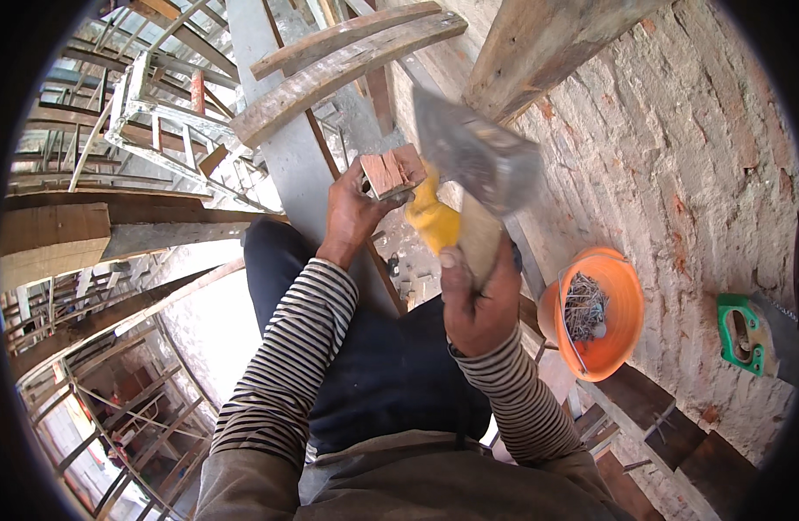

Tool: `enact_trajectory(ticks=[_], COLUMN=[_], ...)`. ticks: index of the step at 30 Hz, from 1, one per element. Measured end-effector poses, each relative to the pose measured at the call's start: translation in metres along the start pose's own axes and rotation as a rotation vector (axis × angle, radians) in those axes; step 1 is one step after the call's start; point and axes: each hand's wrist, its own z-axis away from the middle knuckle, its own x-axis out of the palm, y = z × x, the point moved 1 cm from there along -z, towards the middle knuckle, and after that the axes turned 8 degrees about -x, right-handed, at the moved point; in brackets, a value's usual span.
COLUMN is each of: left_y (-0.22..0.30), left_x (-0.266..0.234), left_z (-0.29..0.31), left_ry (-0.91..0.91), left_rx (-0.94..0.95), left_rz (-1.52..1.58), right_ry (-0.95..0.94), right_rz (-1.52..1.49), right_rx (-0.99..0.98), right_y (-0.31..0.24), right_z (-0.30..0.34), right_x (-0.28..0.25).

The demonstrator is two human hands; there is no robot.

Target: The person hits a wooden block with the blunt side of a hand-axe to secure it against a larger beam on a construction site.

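My left hand is closed round a short wood block, its rough, split reddish end facing up. My right hand grips the pale wooden handle of a hatchet. The hatchet's broad grey metal head is smeared by motion, just right of the block; I cannot tell whether they touch. Below the head, between my hands, shows something bright yellow, partly hidden, of a kind I cannot make out.
An orange bucket holding many nails hangs or stands by the rough brick wall. A green-handled handsaw is farther right. Curved timbers cross a grey plank ahead. Wooden beams and an open drop lie at left.
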Motion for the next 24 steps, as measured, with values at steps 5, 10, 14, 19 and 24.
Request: enact_trajectory(ticks=[5, 10, 14, 19, 24], left_y=[0.011, 0.004, 0.003, -0.003, 0.004], left_x=[-0.002, -0.005, -0.002, -0.004, -0.004], left_z=[0.002, 0.004, 0.007, 0.011, 0.01], left_ry=[-0.006, -0.019, -0.026, -0.077, 0.026], left_rx=[0.046, -0.052, -0.044, -0.105, -0.041], left_rz=[-0.072, -0.017, 0.027, 0.126, -0.098], right_ry=[-0.096, -0.052, 0.056, -0.216, 0.033], right_rz=[0.108, -0.122, -0.209, 0.105, -0.255], right_rx=[0.133, 0.334, 0.155, 0.303, 0.198], right_y=[0.031, 0.024, 0.0, 0.018, 0.003], right_z=[-0.005, -0.006, -0.012, -0.022, -0.016], right_x=[0.007, -0.009, -0.008, -0.008, -0.011])
